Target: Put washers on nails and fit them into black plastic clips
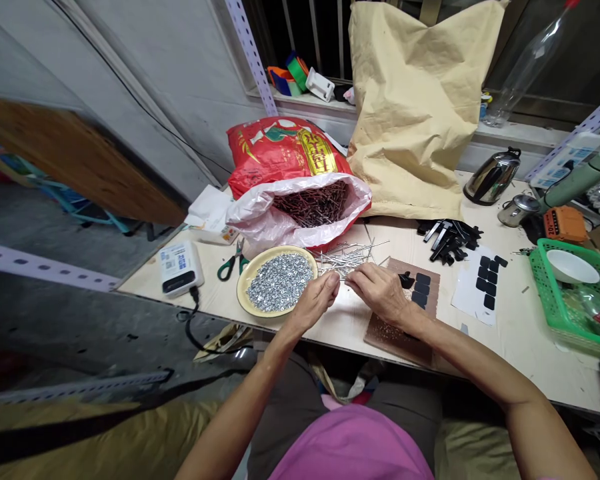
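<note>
1. Silver pins [351, 257] lie in a loose heap on our table [520, 293], just beyond our hands
2. Our left hand [321, 298] and right hand [383, 290] face each other, near but apart, fingers narrowed to a pinch; what they grip is too small for us to tell
3. Left of the pins, we have washers [283, 281] filling a yellow bowl [241, 293]
4. Behind the bowl, our red sack [275, 157] gapes, showing thin brown pieces [314, 205]
5. To the right, we see black pads [420, 290] on a brown board [395, 337]
</note>
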### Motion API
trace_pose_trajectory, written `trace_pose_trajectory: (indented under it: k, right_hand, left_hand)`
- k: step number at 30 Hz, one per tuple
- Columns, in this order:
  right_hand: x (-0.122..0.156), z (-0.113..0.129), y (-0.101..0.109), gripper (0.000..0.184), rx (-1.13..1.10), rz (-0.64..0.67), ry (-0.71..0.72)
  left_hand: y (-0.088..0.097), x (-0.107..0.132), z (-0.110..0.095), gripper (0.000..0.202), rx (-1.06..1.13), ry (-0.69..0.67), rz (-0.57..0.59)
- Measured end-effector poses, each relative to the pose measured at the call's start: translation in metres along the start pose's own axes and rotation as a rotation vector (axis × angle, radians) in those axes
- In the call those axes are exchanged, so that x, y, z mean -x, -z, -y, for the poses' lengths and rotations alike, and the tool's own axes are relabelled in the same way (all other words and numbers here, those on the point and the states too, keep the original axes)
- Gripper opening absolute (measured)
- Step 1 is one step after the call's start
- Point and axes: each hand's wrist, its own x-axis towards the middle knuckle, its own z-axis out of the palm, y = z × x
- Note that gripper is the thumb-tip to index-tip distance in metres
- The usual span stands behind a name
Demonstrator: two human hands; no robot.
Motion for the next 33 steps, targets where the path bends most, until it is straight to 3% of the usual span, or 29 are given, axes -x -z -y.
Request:
trace_pose_trajectory:
  k: [4, 7, 12, 15, 17, 19, 23, 26, 29, 33]
  right_hand:
    - [0.005, -0.001, 0.000, 0.035, -0.004, 0.051, -0.033]
    - [0.007, -0.001, 0.003, 0.039, -0.134, 0.123, -0.134]
    - [0.005, 0.003, 0.006, 0.042, -0.698, 0.272, -0.471]
    - [0.004, 0.003, 0.004, 0.049, -1.133, 0.483, -0.724]
    - [0.005, 0.001, 0.002, 0.051, -1.267, 0.596, -0.834]
    - [0.006, -0.001, 0.004, 0.046, -1.153, 0.571, -0.833]
    - [0.008, -0.001, 0.015, 0.016, -0.445, 0.373, -0.558]
    - [0.009, 0.002, 0.021, 0.023, -0.140, 0.330, -0.398]
    - [0.010, 0.001, 0.021, 0.024, -0.365, 0.369, -0.450]
    - [0.012, -0.006, 0.021, 0.033, -0.876, 0.637, -0.644]
  left_hand:
    - [-0.008, -0.001, 0.008, 0.048, -0.045, -0.082, -0.058]
    - [-0.010, -0.001, 0.009, 0.045, -0.113, -0.155, -0.076]
    - [-0.008, -0.003, 0.006, 0.042, -0.291, -0.279, -0.105]
    - [-0.007, -0.004, 0.006, 0.042, -0.305, -0.283, -0.076]
    - [-0.009, -0.005, 0.007, 0.041, -0.287, -0.245, -0.067]
    - [-0.012, -0.006, 0.010, 0.041, -0.232, -0.180, -0.097]
    - [-0.019, -0.010, 0.015, 0.043, -0.097, -0.055, -0.162]
    - [-0.022, -0.010, 0.015, 0.042, -0.093, -0.046, -0.167]
    - [-0.022, -0.008, 0.014, 0.041, -0.119, -0.072, -0.124]
    - [-0.020, -0.005, 0.013, 0.041, -0.122, -0.079, -0.039]
